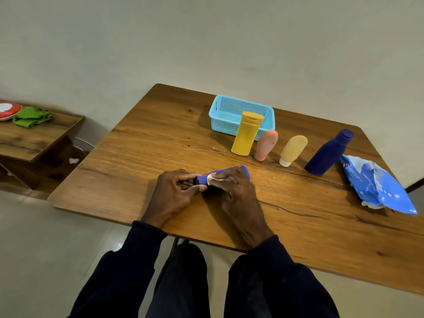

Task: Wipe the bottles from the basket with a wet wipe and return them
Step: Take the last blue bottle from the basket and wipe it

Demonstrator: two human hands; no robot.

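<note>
Currently both hands meet over the near-centre of the wooden table, sharing one purple tube that lies roughly horizontal. Left hand: fingers curled tight, thumb and fingertips pinching the tube's dark cap end, which points toward 9 o'clock. Right hand: closed over the tube body from above, a white wet wipe pressed between its fingers and the tube; only a small patch of wipe shows. Whether the tube touches the tabletop cannot be told.

At 12 o'clock from the hands, toward the far edge, sits the light blue basket; no bottle shows inside it. Just in front of it stands a yellow bottle. From there toward 3 o'clock run a pink tube, a pale yellow tube, both cap-down, and a dark blue bottle. At 3 o'clock from the hands, at the table's right edge, lies the blue wipes packet.
</note>
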